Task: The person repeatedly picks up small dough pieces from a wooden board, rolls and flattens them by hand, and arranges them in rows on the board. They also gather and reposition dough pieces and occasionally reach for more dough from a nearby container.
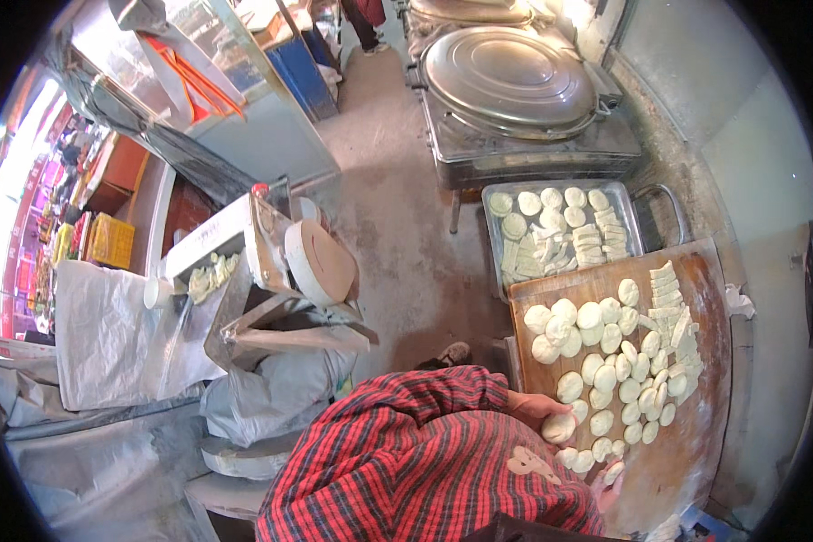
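At the near edge of a floured wooden board (pixel 677 454), my left hand (pixel 534 408) grips a round dough piece (pixel 558 428). Closer to my body, my right hand (pixel 608 489) has a smaller flattened dough piece (pixel 613 472) in its fingers; the shirt partly hides this hand. Small dough rounds (pixel 601 423) lie between and beyond both hands. Larger rounds (pixel 559 328) cluster toward the board's far left, some overlapping. Cut dough strips (pixel 665 291) and a flat dough sheet (pixel 688 359) rest along the opposite side.
A metal tray (pixel 489 237) of dough rounds and strips adjoins the board. Past it stands a large lidded round griddle (pixel 511 78). Behind me are a white-topped stand (pixel 206 237) with dough scraps and plastic sheeting (pixel 108 339). A wall (pixel 765 325) borders the board's far side.
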Available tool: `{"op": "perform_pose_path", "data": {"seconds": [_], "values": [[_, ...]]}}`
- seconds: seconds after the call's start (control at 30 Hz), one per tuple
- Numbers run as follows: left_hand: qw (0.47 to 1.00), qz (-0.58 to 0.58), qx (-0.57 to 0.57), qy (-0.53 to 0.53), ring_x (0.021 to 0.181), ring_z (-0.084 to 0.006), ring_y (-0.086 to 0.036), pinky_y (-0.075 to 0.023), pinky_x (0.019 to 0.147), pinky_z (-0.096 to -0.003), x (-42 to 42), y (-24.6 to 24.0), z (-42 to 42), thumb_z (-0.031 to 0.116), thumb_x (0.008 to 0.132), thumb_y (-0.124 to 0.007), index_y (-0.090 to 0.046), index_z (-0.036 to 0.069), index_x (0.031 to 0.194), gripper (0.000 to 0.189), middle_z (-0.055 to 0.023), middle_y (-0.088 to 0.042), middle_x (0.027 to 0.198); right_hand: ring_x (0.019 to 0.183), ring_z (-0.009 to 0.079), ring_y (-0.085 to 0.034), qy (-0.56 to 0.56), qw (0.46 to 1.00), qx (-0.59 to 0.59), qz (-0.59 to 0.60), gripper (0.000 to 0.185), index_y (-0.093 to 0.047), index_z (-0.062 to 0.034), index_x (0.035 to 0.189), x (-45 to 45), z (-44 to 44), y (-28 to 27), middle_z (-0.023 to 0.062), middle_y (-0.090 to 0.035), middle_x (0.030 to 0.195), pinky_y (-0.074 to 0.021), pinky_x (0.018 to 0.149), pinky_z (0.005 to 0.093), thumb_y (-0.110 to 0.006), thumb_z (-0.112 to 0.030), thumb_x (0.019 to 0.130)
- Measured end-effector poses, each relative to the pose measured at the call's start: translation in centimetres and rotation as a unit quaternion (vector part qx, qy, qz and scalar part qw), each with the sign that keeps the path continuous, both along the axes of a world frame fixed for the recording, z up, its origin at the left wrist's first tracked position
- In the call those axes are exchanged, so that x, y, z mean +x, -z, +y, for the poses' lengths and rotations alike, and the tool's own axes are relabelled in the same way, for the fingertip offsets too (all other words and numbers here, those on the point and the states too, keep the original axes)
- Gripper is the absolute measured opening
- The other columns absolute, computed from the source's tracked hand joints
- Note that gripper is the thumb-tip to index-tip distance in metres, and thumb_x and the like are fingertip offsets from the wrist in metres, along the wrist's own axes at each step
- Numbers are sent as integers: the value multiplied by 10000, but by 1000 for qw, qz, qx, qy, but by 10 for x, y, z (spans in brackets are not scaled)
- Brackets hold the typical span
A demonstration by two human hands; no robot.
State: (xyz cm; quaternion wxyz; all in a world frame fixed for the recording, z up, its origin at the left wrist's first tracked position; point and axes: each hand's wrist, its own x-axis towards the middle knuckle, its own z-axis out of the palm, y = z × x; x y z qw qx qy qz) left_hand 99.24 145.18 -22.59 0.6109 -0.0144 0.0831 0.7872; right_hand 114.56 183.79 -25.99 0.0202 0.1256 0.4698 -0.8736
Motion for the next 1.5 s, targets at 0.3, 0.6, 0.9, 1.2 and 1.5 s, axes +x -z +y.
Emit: {"op": "perform_pose_path", "data": {"seconds": [0.3,0.6,0.9,1.2,1.5], "values": [[939,274,-111,-175,1095,-222,-603,-519,872,-324,-13,-26,-12,257,956,-570,-560,29,1180,320,-81,-615,1156,1353,217,-385,3,988,-153,19,492,-317,-70,1458,-17,2,8,63,-390,1479,-486,987,390,-470,-172,1002],[953,229,-155,-126,1074,-205,-614,-544,827,-326,-12,-54,3,223,959,-575,-493,24,1299,403,-95,-619,1150,1328,235,-427,30,983,-175,-40,491,-330,-86,1453,-35,-9,-24,74,-391,1481,-515,949,380,-481,-185,996],[960,167,-179,-134,1074,-191,-611,-531,838,-337,-7,-57,-9,339,988,-518,-516,17,1290,442,-98,-632,1166,1284,246,-473,-28,980,182,77,505,-330,-109,1453,-45,-20,-9,94,-424,1449,-530,922,425,-491,-255,998],[966,174,-157,-106,1008,-226,-634,-539,836,-375,-2,-51,-4,198,885,-673,-571,61,1167,329,-82,-624,1111,1310,225,-432,34,998,-50,-29,503,-323,-66,1449,-29,-14,-19,134,-415,1438,-507,935,332,-488,-154,982],[942,267,-171,-112,1006,-197,-624,-503,856,-347,3,-52,3,189,890,-665,-553,21,1214,381,-100,-633,1141,1252,222,-494,-1,997,-19,-73,479,-385,-92,1420,2,-19,-29,100,-502,1366,-541,859,330,-517,-184,968]]}}
